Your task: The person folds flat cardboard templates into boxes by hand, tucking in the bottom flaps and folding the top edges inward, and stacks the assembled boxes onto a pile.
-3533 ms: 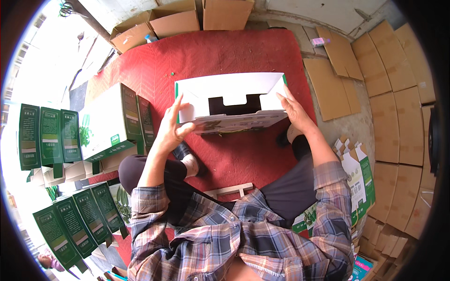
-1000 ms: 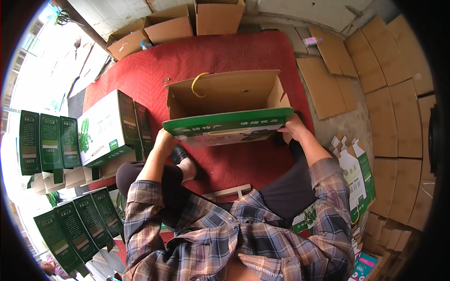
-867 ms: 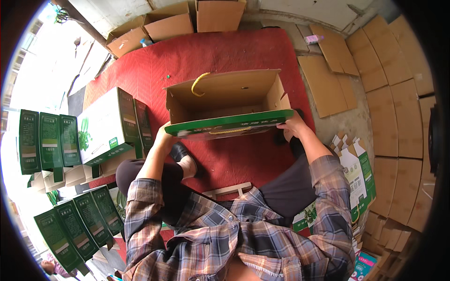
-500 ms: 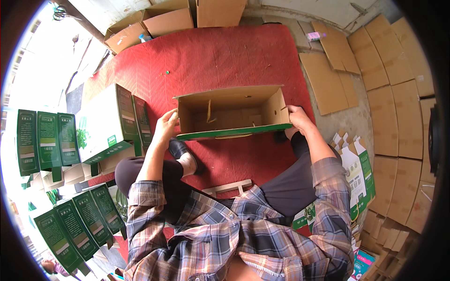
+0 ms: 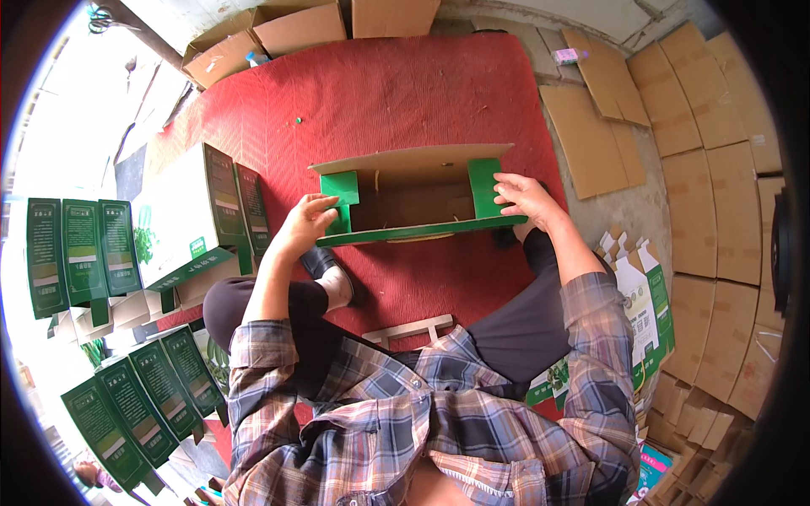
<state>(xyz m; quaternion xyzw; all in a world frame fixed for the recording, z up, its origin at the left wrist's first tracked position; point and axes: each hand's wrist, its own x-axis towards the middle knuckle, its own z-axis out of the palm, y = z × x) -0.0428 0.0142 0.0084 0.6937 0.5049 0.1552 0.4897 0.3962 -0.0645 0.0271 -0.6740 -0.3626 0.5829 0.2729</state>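
An open cardboard box (image 5: 413, 198) with green flaps rests on the red mat (image 5: 380, 93) in front of me, its brown inside facing up. My left hand (image 5: 308, 221) grips the box's left end and presses its green side flap inward. At the other end, my right hand (image 5: 525, 196) holds the right green flap folded in. A long green flap runs along the box's near edge between both hands.
A finished green and white box (image 5: 190, 219) stands left of the mat, with rows of folded green boxes (image 5: 80, 253) beyond and below it. Flat brown cardboard sheets (image 5: 717, 194) cover the floor to the right. Flattened green cartons (image 5: 645, 295) lie by my right elbow.
The box has been turned from its white bottom to its open side, then lowered toward the mat. Both hands have folded the green end flaps inward.
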